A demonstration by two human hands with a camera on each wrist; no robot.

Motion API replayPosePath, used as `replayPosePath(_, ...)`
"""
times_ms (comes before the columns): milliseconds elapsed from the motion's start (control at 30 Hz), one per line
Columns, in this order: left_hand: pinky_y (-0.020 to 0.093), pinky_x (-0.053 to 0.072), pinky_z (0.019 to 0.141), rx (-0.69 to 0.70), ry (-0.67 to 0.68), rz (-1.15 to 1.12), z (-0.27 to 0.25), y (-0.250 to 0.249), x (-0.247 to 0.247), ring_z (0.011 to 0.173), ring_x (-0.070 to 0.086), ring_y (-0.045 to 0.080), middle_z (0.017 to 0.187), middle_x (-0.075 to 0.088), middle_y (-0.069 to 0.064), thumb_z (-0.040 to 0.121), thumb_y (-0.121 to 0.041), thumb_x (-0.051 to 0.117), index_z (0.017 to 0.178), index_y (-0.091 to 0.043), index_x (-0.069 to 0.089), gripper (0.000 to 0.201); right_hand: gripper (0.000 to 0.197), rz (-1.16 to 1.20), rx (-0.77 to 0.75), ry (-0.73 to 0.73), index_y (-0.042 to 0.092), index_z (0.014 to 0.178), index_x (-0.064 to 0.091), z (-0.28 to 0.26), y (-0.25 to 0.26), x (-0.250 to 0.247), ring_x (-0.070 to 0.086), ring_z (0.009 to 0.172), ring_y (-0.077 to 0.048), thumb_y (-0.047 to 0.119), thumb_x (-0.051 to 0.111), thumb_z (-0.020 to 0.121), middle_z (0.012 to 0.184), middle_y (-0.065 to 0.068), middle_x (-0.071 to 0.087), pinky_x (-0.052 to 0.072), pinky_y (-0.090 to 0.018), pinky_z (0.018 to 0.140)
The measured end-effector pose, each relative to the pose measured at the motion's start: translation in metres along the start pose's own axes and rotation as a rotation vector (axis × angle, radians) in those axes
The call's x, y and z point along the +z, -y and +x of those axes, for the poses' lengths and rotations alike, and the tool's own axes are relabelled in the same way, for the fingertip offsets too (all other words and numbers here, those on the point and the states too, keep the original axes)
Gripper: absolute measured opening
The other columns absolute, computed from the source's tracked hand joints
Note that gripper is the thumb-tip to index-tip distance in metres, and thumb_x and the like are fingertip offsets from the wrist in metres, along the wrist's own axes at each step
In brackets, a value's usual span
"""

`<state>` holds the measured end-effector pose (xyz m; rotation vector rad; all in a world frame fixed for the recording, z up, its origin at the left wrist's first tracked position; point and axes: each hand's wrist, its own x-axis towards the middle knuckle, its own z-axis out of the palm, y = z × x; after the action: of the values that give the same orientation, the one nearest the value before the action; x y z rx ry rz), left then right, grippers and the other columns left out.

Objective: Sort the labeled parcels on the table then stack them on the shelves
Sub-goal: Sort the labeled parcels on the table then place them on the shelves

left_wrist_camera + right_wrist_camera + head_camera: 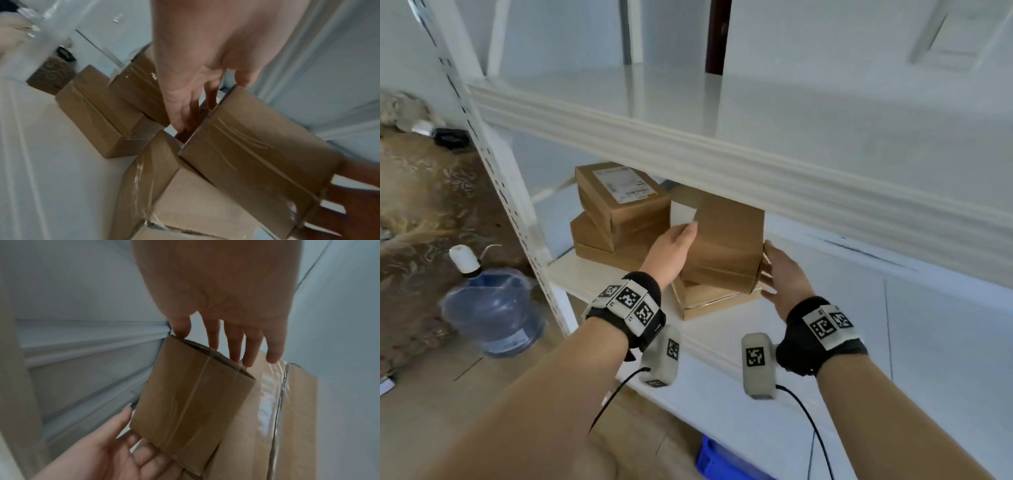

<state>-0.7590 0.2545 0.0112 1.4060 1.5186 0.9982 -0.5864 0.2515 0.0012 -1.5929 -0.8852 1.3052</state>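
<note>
A plain brown parcel sits tilted on a flat cardboard box on the middle shelf. My left hand lies flat against its left end, thumb at the top edge. My right hand presses straight fingers on its right end. To the left stands a stack of brown parcels, the top one showing a white label.
The upper shelf's front lip hangs low just above the held parcel. A white perforated upright bounds the shelf on the left. A blue water jug stands on the floor beside it. A blue crate sits below the shelf board.
</note>
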Motion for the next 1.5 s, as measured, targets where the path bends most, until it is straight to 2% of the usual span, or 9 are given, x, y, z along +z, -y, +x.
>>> replayPosePath(267,0.035,0.035,0.107,0.088,0.158,-0.068,-0.012,-0.027,0.007,0.132,0.041,0.018,0.144,0.045,-0.003,0.097,-0.054,0.037,0.142,-0.024,0.041,0.054,0.047,0.347,-0.021,-0.094,0.025,0.131,0.048,-0.037,-0.001,-0.010,0.052,0.117,-0.028,0.052,0.047,0.092,0.129,-0.006,0.052,0.040,-0.048,0.102)
replayPosePath(400,0.042,0.036,0.109,0.136,0.245,-0.083,-0.028,-0.035,0.019,0.131,0.044,0.024,0.142,0.047,0.005,0.097,-0.052,0.038,0.142,-0.020,0.040,0.055,0.040,0.525,-0.038,-0.166,0.026,0.117,0.056,-0.061,-0.011,-0.032,0.057,0.108,-0.032,0.055,0.049,0.091,0.117,-0.008,0.057,0.048,-0.049,0.095)
replayPosePath(500,0.038,0.037,0.108,0.186,0.292,-0.088,-0.031,-0.038,0.029,0.127,0.047,0.024,0.138,0.051,0.010,0.096,-0.052,0.041,0.137,-0.015,0.047,0.056,0.040,0.487,-0.100,-0.248,0.025,0.116,0.058,-0.080,-0.018,-0.048,0.060,0.105,-0.025,0.055,0.045,0.093,0.114,-0.003,0.060,0.052,-0.040,0.086)
replayPosePath(733,0.033,0.040,0.105,0.258,0.412,-0.111,-0.040,-0.051,0.059,0.119,0.050,0.010,0.130,0.054,-0.007,0.093,-0.055,0.046,0.139,-0.024,0.047,0.055,0.048,0.375,-0.202,-0.411,0.022,0.120,0.060,-0.106,-0.023,-0.088,0.058,0.084,-0.017,0.057,0.043,0.092,0.099,0.006,0.063,0.047,-0.030,0.074)
replayPosePath(867,0.023,0.041,0.090,0.251,0.517,-0.008,-0.040,-0.053,0.073,0.097,0.053,0.008,0.104,0.053,-0.006,0.095,-0.059,0.036,0.097,-0.029,0.051,0.033,0.044,0.347,-0.205,-0.456,0.023,0.117,0.062,-0.112,-0.030,-0.105,0.057,0.080,-0.016,0.055,0.042,0.093,0.093,0.004,0.063,0.046,-0.029,0.074)
replayPosePath(1000,0.036,0.035,0.109,0.179,0.612,0.004,-0.035,-0.044,0.091,0.121,0.046,0.007,0.131,0.051,-0.016,0.089,-0.069,0.035,0.135,-0.028,0.051,0.063,0.039,0.337,-0.134,-0.475,0.022,0.112,0.061,-0.105,-0.047,-0.116,0.057,0.079,-0.016,0.052,0.045,0.094,0.092,0.001,0.062,0.046,-0.029,0.074)
replayPosePath(1200,0.040,0.044,0.101,0.053,0.678,0.008,-0.017,-0.027,0.112,0.122,0.052,0.013,0.134,0.056,-0.010,0.080,-0.078,0.038,0.136,-0.031,0.050,0.074,0.026,0.417,-0.082,-0.514,0.015,0.112,0.062,-0.084,-0.065,-0.126,0.059,0.080,-0.019,0.026,0.045,0.098,0.089,-0.005,0.065,0.048,-0.030,0.076)
replayPosePath(1333,0.040,0.049,0.092,-0.046,0.615,-0.098,-0.007,-0.017,0.123,0.111,0.059,0.017,0.122,0.064,0.001,0.097,-0.048,0.040,0.126,-0.024,0.058,0.042,0.040,0.334,-0.065,-0.510,0.016,0.110,0.064,-0.068,-0.074,-0.138,0.061,0.084,-0.018,-0.005,0.038,0.088,0.091,-0.001,0.070,0.050,-0.029,0.079)
replayPosePath(1500,0.036,0.052,0.078,-0.173,0.618,-0.172,-0.004,-0.001,0.142,0.113,0.059,0.021,0.127,0.061,0.000,0.095,-0.037,0.044,0.129,-0.027,0.057,0.038,0.053,0.093,-0.040,-0.395,0.020,0.098,0.066,-0.053,-0.092,-0.139,0.058,0.077,-0.016,-0.019,0.038,0.075,0.079,0.001,0.068,0.047,-0.024,0.074)
